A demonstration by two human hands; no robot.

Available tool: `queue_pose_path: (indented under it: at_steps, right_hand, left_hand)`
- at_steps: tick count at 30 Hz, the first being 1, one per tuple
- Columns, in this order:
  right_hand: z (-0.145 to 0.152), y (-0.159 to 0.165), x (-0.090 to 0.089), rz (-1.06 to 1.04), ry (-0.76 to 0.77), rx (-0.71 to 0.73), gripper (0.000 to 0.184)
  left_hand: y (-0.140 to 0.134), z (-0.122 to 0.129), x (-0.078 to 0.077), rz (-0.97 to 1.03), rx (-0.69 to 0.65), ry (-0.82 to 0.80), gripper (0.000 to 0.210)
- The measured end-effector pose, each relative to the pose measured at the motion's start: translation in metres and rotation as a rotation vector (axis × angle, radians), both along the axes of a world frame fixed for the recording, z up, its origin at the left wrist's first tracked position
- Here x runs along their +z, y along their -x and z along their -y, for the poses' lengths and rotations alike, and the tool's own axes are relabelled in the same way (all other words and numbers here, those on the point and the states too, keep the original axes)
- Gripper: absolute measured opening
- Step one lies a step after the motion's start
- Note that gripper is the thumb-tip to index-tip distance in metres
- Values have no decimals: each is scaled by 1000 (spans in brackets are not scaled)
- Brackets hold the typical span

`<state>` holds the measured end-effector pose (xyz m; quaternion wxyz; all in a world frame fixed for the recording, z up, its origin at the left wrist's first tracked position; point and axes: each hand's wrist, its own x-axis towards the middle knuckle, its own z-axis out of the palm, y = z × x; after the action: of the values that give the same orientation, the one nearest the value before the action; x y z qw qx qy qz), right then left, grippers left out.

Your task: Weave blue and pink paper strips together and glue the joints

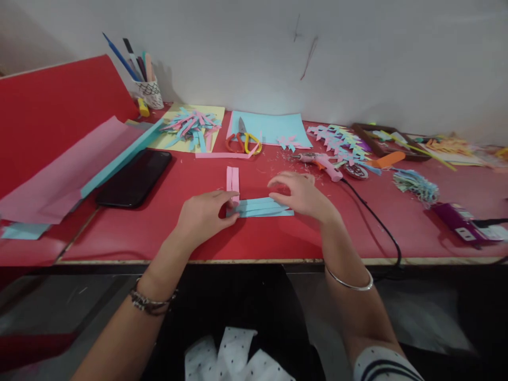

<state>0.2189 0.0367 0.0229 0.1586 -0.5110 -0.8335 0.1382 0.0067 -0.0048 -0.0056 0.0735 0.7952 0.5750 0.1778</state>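
Observation:
Light-blue paper strips (260, 207) lie side by side, lengthwise, on the red table in front of me. My left hand (206, 214) is at their left end, with thumb and fingers curved about the edges. Over the right end hovers my right hand (299, 191), its fingers bent and apart; the thumb is close to or touching the top strip. Pink paper strips (233, 180) stand away from me, meeting the blue ones near my left fingertips, which partly hide that corner.
Scissors (243, 138) lie on blue paper sheets (270, 124). A pink glue gun (323, 163) with a black cord rests to the right. At left are a phone (135, 177) and a pink sheet (75, 169). A cut-paper pile (192, 127), a pen cup (150, 94) and a purple power box (462, 225) surround.

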Motion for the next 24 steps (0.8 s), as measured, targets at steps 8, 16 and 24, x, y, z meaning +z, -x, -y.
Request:
queue_pose_path:
  at_steps: [8, 16, 24]
  right_hand:
    - [4, 22, 0, 237, 130, 141, 27]
    - [5, 32, 1, 307, 78, 106, 27]
    - [6, 45, 4, 389, -56, 124, 30]
  left_hand:
    - [-6, -1, -2, -91, 63, -44, 29]
    - [-8, -3, -1, -132, 47, -51, 27]
    - [-6, -2, 0, -99, 38, -23, 28]
